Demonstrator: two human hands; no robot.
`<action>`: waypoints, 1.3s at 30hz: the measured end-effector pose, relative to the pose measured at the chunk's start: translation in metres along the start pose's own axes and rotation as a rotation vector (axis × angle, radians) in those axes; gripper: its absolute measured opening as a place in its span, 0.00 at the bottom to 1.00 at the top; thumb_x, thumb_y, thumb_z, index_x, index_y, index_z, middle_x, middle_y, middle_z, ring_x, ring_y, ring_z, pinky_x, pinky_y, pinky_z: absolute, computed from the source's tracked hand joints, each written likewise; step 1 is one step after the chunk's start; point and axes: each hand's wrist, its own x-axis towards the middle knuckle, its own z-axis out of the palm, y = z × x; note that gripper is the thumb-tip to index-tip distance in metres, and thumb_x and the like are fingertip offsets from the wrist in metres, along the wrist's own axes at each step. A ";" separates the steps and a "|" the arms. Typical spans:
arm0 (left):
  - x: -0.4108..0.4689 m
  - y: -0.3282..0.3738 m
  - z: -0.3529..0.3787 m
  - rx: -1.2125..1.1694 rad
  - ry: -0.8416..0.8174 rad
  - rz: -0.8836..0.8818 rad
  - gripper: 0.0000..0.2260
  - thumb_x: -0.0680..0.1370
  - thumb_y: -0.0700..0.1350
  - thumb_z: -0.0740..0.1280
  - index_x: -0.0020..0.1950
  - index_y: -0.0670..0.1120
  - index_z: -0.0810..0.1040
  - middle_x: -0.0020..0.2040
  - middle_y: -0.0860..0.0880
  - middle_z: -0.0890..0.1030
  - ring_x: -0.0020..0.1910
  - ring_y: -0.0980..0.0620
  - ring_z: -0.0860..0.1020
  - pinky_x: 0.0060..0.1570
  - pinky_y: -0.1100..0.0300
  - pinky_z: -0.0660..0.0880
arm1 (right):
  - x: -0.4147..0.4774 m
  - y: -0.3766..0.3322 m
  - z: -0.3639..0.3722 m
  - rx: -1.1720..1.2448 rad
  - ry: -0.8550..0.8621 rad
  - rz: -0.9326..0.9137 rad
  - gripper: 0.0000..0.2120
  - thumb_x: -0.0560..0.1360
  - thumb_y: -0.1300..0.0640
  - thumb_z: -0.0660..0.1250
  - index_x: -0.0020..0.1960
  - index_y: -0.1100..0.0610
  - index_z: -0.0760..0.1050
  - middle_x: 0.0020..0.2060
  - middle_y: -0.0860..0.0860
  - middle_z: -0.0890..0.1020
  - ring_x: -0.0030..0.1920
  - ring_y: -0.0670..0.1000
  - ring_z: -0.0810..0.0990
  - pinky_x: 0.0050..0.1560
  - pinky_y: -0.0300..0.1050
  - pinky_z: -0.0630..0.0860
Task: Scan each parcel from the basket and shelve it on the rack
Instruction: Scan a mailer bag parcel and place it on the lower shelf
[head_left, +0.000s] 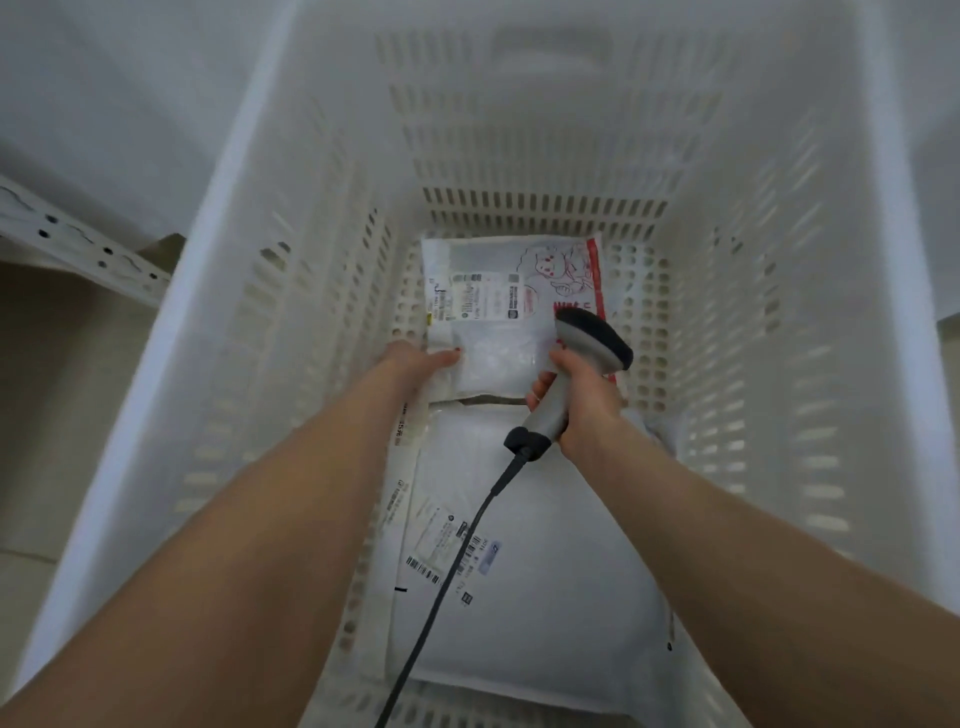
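Both my arms reach down into a deep white slotted basket (291, 291). My left hand (415, 361) grips the left edge of a white parcel with a red drawing and a shipping label (498, 291) at the far end of the basket floor. My right hand (576, 395) is shut on the handle of a grey barcode scanner (592, 338), whose head hovers over the parcel's right side. The scanner's dark cable (452, 566) trails toward me. A larger white padded parcel with barcode labels (545, 571) lies nearer me. Another flat parcel (400, 483) stands along its left side.
A white metal rack beam with holes (78, 249) shows at the left outside the basket, above a beige floor (52, 415). The basket's tall walls close in on all sides of my hands.
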 end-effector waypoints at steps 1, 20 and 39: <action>-0.006 0.002 0.002 -0.091 -0.026 0.010 0.29 0.72 0.51 0.74 0.67 0.37 0.71 0.62 0.42 0.77 0.56 0.44 0.77 0.50 0.56 0.73 | -0.003 -0.001 0.000 0.001 0.000 -0.002 0.07 0.74 0.60 0.71 0.47 0.63 0.76 0.32 0.54 0.78 0.30 0.50 0.77 0.32 0.43 0.79; -0.317 0.111 -0.234 -0.303 -0.005 0.184 0.13 0.76 0.31 0.62 0.58 0.38 0.76 0.52 0.42 0.80 0.48 0.45 0.79 0.50 0.52 0.77 | -0.348 -0.120 0.059 -0.063 -0.034 -0.099 0.05 0.74 0.64 0.70 0.41 0.61 0.76 0.31 0.55 0.78 0.31 0.52 0.76 0.39 0.49 0.77; -0.650 0.133 -0.405 -0.754 0.120 0.301 0.18 0.79 0.34 0.62 0.68 0.44 0.72 0.60 0.46 0.79 0.57 0.43 0.79 0.58 0.46 0.76 | -0.694 -0.178 0.073 -0.081 -0.246 -0.206 0.08 0.71 0.70 0.66 0.46 0.59 0.76 0.32 0.54 0.79 0.32 0.51 0.77 0.37 0.45 0.75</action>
